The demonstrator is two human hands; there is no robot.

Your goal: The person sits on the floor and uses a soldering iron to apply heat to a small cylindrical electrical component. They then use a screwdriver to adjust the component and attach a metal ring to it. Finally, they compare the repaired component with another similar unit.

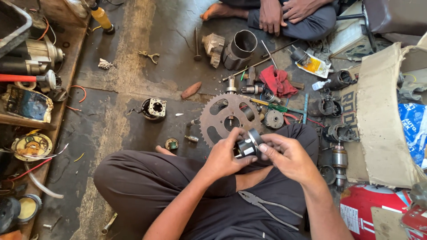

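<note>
Oily floor (133,84) holds a sprocket (224,116). We clamp our left hand (224,156) and right hand (287,155) on a cylinder (248,144). Pliers (267,206) lie on our lap.

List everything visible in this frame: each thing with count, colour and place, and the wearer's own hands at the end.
small cylindrical part: 1, black and silver, held in both hands
sprocket: 1, rusty brown, floor ahead of the hands
pliers: 1, grey, on the lap
red rag: 1, red, floor right of centre
metal sleeve: 1, grey, floor near the top
motor housing: 1, black and silver, floor left of the sprocket
armature: 1, copper and grey, floor at right
cardboard: 1, tan, right side
seated person: 1, dark trousers, top edge
left hand: 1, gripping the part
right hand: 1, fingers on the part
</note>
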